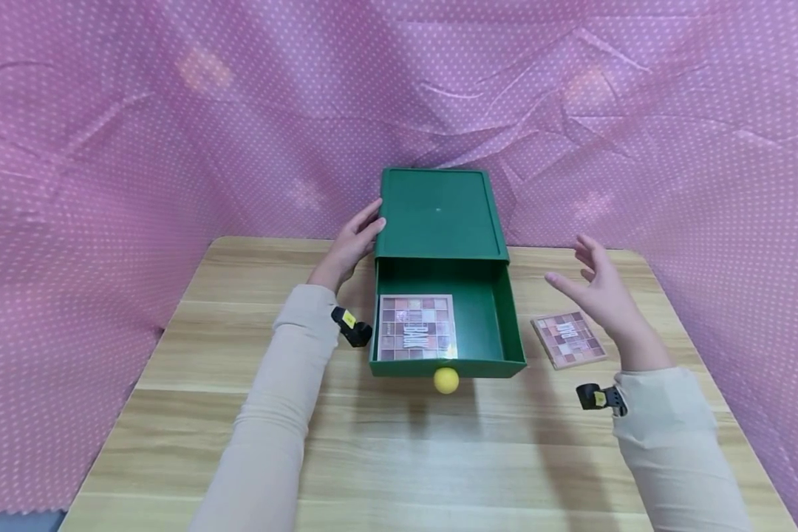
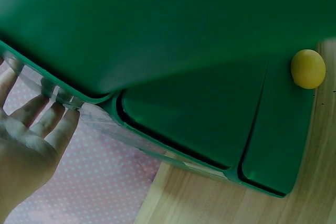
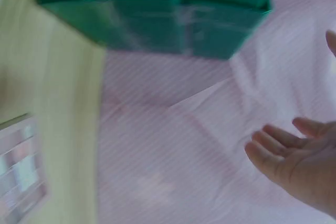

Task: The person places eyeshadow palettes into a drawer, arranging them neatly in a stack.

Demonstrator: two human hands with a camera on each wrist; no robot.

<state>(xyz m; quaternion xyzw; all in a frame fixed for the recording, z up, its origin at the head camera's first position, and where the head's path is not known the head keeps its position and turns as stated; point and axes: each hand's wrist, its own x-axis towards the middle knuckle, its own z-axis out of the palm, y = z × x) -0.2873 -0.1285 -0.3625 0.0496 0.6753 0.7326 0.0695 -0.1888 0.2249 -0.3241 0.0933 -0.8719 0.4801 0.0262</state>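
Note:
A green drawer box stands toward the back of the table with its drawer pulled out to the front. Inside the drawer, on the left, lies an eyeshadow palette. The drawer front carries a round yellow knob. My left hand rests against the box's left side, its fingers extended along the clear side wall. To the right of the box, my right hand hovers with loosely spread fingers, holding nothing. Just below it on the table lies a second eyeshadow palette.
The wooden table extends around the box on both sides and in front. A pink dotted cloth hangs behind and along both sides of the table.

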